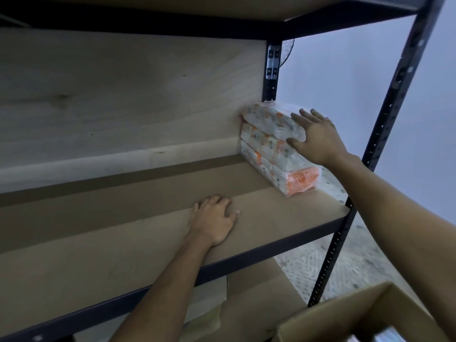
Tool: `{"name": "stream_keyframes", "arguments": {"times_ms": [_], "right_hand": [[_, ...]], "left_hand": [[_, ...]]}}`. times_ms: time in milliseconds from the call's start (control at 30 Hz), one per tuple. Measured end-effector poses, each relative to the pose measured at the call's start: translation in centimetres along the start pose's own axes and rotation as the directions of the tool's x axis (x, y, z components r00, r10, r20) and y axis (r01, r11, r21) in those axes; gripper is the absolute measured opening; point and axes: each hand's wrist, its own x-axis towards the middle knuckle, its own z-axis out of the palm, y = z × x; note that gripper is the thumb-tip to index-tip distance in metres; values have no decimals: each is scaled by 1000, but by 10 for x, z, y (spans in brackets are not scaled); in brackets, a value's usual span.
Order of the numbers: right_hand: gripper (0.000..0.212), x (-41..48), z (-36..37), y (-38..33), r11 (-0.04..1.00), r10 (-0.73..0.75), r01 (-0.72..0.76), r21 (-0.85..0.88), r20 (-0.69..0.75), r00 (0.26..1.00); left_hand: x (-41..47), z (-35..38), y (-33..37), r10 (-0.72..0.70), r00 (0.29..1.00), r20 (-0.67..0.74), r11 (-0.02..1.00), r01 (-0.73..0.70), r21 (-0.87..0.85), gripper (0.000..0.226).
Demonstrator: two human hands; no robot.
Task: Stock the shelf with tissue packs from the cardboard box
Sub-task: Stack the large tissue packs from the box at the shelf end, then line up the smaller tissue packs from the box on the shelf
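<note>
Three white and orange tissue packs are stacked at the far right end of the brown shelf board (123, 218), against the wooden back panel. The top tissue pack (269, 119) lies slightly askew on the middle tissue pack (264, 139), and the bottom tissue pack (283, 174) reaches furthest forward. My right hand (318, 137) presses flat with spread fingers against the near end of the upper packs. My left hand (214, 218) rests palm down on the bare shelf board, left of the stack. A corner of the open cardboard box (365, 314) shows at the bottom right.
A black metal upright (385, 134) with rows of holes stands just right of the stack. Another shelf board (172, 8) hangs overhead. A lower shelf (259, 304) shows beneath. A speckled floor (355, 262) lies beyond the rack, and a fan (286, 53) peeks out behind the rear post.
</note>
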Motion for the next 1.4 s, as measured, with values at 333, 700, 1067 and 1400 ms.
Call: {"name": "stream_keyframes", "arguments": {"times_ms": [333,700,1067,1400], "right_hand": [[57,-67,-22,-19,997,46,-51,52,86,995],[46,-212,-15,-2,967,207,-227,111,170,963],[45,-362,51,48,913,332,-399,84,416,847],[48,-446,130,56,866,348,-495,64,634,691]], "left_hand": [[-39,-8,12,78,997,16,996,-77,-40,50],[-108,12,81,306,936,-175,919,-338,-204,44],[-162,125,142,397,913,93,892,-360,-275,44],[-165,229,147,233,828,510,964,-125,-236,53]]}}
